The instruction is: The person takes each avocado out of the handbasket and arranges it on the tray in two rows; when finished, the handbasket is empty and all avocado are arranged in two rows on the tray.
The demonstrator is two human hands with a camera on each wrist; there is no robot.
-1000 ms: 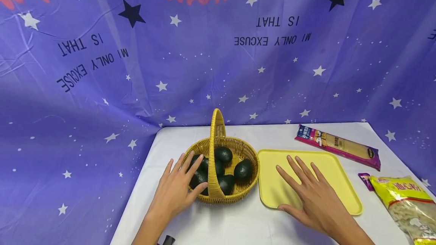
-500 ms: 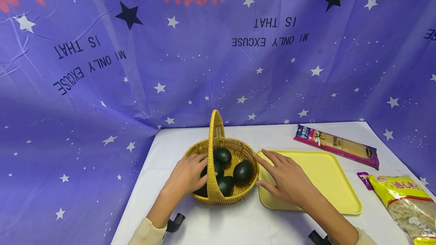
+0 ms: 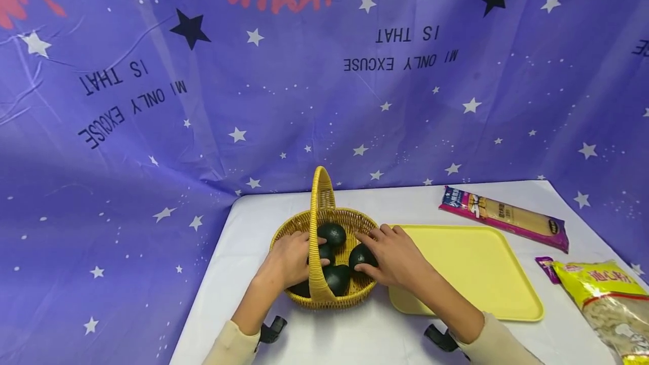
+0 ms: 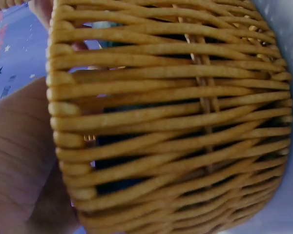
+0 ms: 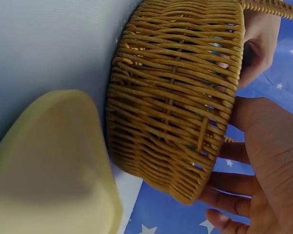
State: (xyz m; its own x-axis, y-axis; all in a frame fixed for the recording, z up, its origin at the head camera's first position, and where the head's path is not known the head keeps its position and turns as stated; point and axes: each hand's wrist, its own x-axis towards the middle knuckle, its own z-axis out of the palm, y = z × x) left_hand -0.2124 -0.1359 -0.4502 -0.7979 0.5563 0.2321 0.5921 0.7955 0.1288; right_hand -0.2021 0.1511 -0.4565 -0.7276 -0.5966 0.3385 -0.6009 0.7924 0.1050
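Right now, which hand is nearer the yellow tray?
Right. The right hand is over the side of the basket next to the yellow tray; the left hand is over the opposite side.

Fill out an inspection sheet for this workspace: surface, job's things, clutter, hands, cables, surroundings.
Surface: white-covered table.
Job's things: wicker basket, handle upright, holding dark avocados.
Clutter: yellow tray beside the basket; purple packet beyond it; yellow-topped bag to its right.
Hands: left hand inside the basket's left side; right hand over the right rim, at the rightmost avocado; firmness of either grip unclear.
Cables: nothing seen.
Surroundings: star-printed purple cloth, lettering upside down.
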